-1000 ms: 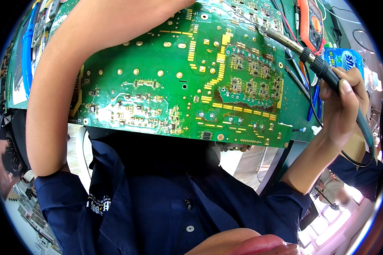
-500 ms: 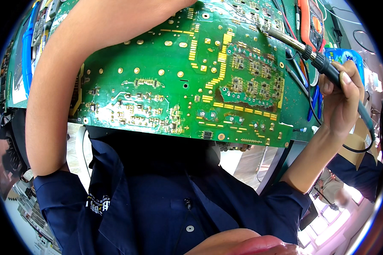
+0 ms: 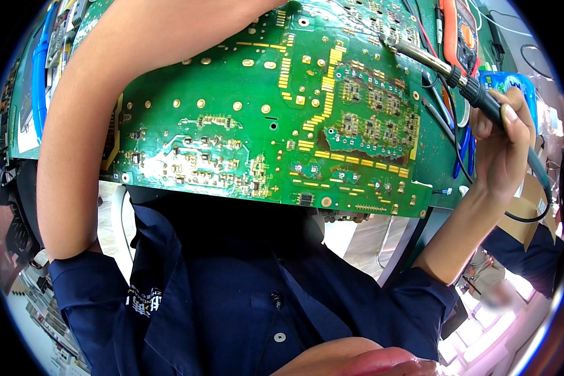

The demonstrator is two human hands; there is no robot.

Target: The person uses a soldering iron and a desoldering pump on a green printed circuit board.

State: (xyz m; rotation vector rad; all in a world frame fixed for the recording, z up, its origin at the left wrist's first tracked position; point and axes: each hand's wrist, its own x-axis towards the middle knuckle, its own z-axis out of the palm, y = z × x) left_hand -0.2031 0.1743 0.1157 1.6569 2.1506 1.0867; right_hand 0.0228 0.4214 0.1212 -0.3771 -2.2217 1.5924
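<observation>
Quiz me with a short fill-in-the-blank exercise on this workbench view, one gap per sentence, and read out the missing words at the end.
The soldering iron is in the person's ____ hand.
The circuit board is mostly ____ in colour.
The person's shirt is dark ____.
Missing words: right; green; blue.

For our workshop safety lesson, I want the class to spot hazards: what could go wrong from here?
1. The iron has its tip in among small parts on the board; if hot, a slip might damage neighbouring ones.
2. The cord loops down beside the right hand; it might snag and tug the iron off its spot.
3. A blue container stands close behind that hand and could get knocked.
</observation>
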